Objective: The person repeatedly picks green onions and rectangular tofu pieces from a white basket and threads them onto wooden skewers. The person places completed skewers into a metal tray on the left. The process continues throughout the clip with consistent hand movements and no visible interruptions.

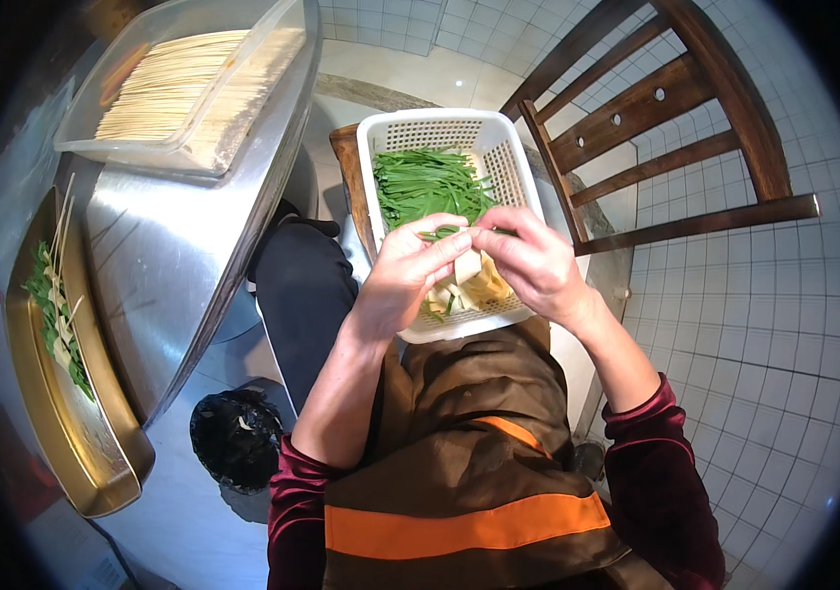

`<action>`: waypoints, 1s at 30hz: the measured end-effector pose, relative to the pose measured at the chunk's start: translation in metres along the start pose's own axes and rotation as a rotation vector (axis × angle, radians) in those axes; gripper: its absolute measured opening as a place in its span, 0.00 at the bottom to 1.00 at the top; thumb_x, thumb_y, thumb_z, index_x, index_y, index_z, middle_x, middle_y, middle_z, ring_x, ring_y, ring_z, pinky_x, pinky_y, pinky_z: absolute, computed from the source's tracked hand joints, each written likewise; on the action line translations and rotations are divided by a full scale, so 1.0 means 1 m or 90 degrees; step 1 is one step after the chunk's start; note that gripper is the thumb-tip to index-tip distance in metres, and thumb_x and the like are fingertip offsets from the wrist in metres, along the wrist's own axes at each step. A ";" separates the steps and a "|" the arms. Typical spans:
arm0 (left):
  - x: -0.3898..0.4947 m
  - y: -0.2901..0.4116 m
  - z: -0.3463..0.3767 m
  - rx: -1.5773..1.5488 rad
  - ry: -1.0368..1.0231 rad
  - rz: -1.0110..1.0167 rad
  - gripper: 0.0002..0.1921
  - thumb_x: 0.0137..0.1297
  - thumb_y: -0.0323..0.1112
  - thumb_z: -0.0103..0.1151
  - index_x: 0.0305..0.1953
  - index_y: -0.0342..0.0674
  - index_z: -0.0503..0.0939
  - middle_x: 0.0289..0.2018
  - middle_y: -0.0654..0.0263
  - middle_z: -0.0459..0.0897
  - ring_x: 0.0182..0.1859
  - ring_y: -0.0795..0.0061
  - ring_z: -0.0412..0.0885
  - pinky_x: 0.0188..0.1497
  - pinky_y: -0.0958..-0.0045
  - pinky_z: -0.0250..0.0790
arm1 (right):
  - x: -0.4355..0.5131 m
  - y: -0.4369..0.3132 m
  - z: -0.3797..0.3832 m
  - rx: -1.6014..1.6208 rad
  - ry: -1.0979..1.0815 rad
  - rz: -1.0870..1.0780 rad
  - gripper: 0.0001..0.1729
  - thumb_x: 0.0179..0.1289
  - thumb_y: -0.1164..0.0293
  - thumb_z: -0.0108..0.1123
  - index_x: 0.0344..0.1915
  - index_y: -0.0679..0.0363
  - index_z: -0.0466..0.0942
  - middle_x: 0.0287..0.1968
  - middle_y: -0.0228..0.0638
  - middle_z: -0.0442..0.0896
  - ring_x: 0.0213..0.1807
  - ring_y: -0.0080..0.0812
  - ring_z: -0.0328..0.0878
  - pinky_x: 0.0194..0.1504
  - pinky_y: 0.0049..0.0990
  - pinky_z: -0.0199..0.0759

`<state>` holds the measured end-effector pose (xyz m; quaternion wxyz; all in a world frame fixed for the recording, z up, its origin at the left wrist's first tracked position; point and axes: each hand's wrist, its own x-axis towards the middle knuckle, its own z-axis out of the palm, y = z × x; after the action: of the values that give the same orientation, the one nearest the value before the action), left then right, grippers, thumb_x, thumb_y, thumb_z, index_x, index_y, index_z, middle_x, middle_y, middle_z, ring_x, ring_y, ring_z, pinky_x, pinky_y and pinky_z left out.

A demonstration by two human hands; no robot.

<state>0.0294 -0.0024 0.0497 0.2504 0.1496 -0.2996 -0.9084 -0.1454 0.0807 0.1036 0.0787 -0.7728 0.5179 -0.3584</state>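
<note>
My left hand (409,265) and my right hand (538,262) meet over a white plastic basket (452,115). Between their fingertips is a small bunch of cut green chives (442,232), with a pale strip that looks like tofu skin (468,267) hanging below. Both hands pinch this bundle; fingers cover part of it. In the far half of the basket lies a heap of cut chives (427,181). Nearer to me are folded pale yellow tofu-skin pieces (490,287), partly hidden under my hands.
On the steel table (169,214) at left stand a clear plastic tub (221,158) of bamboo skewers (169,81) and a gold-coloured metal tray (114,450) with skewered green bundles (58,317). A wooden chair (633,110) stands right of the basket. A black-lined bin (232,446) is on the floor.
</note>
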 end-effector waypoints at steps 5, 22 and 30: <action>0.003 -0.006 0.005 0.182 0.039 0.095 0.10 0.70 0.27 0.58 0.49 0.30 0.79 0.38 0.66 0.84 0.37 0.86 0.79 0.38 0.83 0.72 | -0.003 -0.005 0.005 0.179 0.093 0.139 0.09 0.62 0.81 0.62 0.44 0.67 0.82 0.42 0.41 0.81 0.39 0.33 0.81 0.40 0.26 0.76; 0.006 -0.006 0.007 0.183 0.082 0.099 0.12 0.70 0.25 0.57 0.52 0.29 0.77 0.42 0.64 0.83 0.43 0.84 0.79 0.47 0.81 0.71 | -0.005 -0.005 0.036 0.135 0.175 0.255 0.07 0.64 0.80 0.62 0.41 0.67 0.81 0.36 0.38 0.81 0.34 0.31 0.79 0.35 0.25 0.72; 0.002 -0.012 0.001 0.121 0.102 0.082 0.22 0.66 0.25 0.59 0.59 0.24 0.70 0.43 0.61 0.82 0.42 0.81 0.79 0.44 0.80 0.71 | -0.009 0.001 0.037 0.229 0.149 0.255 0.06 0.62 0.79 0.64 0.40 0.66 0.82 0.38 0.36 0.80 0.41 0.28 0.77 0.44 0.25 0.71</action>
<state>0.0233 0.0051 0.0431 0.3161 0.2249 -0.3723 -0.8431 -0.1240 0.0788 0.0718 0.2230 -0.5824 0.5937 -0.5085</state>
